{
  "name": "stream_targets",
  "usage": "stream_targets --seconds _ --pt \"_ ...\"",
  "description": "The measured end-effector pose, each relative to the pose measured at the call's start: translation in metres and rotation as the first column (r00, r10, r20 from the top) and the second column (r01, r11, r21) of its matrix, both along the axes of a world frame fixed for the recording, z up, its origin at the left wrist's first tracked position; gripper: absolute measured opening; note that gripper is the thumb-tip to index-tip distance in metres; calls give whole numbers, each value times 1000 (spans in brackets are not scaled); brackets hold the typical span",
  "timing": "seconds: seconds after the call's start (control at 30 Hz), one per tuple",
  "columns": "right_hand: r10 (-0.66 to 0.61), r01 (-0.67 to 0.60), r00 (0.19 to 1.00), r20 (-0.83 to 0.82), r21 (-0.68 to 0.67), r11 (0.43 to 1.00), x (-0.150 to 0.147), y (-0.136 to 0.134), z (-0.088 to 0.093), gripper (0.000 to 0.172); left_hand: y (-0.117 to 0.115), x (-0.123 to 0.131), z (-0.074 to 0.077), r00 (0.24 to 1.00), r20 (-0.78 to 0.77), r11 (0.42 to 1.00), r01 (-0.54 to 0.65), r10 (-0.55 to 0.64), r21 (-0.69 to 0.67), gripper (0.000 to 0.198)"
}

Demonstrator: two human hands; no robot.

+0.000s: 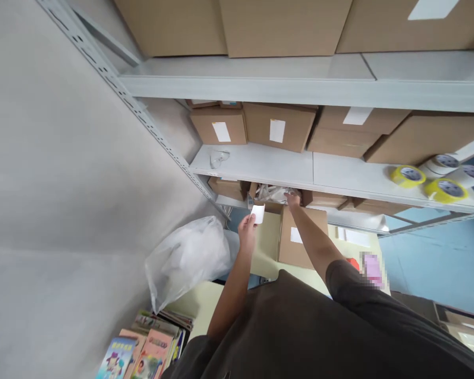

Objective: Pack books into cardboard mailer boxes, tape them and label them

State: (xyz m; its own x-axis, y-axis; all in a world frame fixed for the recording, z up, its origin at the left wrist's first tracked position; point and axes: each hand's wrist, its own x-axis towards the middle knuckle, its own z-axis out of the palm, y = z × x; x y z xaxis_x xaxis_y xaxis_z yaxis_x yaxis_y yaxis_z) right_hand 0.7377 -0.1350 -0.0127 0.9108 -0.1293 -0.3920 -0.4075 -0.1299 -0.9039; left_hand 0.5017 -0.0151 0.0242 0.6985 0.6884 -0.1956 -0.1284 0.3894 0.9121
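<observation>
My left hand (247,230) is closed on a small white paper (257,214), held up in front of the lower shelf. My right hand (293,198) reaches to an open cardboard box (274,207) on that shelf. Clear plastic-wrapped items (272,193) fill the box, and my right fingers are at their right side. Whether those fingers grip anything is too small to tell. Below my right hand, a closed cardboard box (300,237) with a white label stands on a pale yellow table (266,239).
Labelled boxes (276,126) line the middle shelf (260,163), with yellow tape rolls (408,176) at its right. A large plastic bag (193,252) lies beside the left wall. Books (152,350) are stacked at the lower left. A red item (353,263) lies on the table.
</observation>
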Motion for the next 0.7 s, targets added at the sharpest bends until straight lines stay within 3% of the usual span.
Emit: stream_targets --seconds 0.1,0.17,0.23,0.3,0.37,0.43,0.53,0.63,0.67,0.7 --pt "20 -20 999 26 13 1000 -25 -12 3 23 -1 1 -3 996 -66 982 72 -62 172 45" --pt "152 -157 987 47 118 981 -56 -35 8 36 -8 7 -2 987 -72 935 156 -141 319 42" --pt "316 -325 946 74 234 916 -92 -66 18 51 -21 16 -1 973 -55 847 222 -224 484 37" --pt "374 -374 925 70 350 859 -124 -98 31 61 -41 27 0 947 -32 737 269 -319 620 31" --pt "351 -346 934 71 425 837 -149 -127 44 63 -66 36 0 909 -25 645 315 -416 696 25" --pt "276 -290 956 95 428 856 -163 -149 51 57 -95 42 -2 874 -41 600 366 -484 711 18" --pt "94 -136 986 135 345 929 -169 -172 50 45 -132 43 -3 838 -88 612 461 -538 643 17" --pt "-79 39 987 141 270 962 -167 -192 39 41 -152 40 -4 763 -125 565 568 -635 598 43" --pt "-95 57 986 136 259 964 -166 -198 36 41 -155 39 -4 753 -127 562 581 -645 589 50" --pt "-89 54 988 125 257 965 -166 -204 33 41 -157 40 -5 773 -120 596 569 -624 567 53"
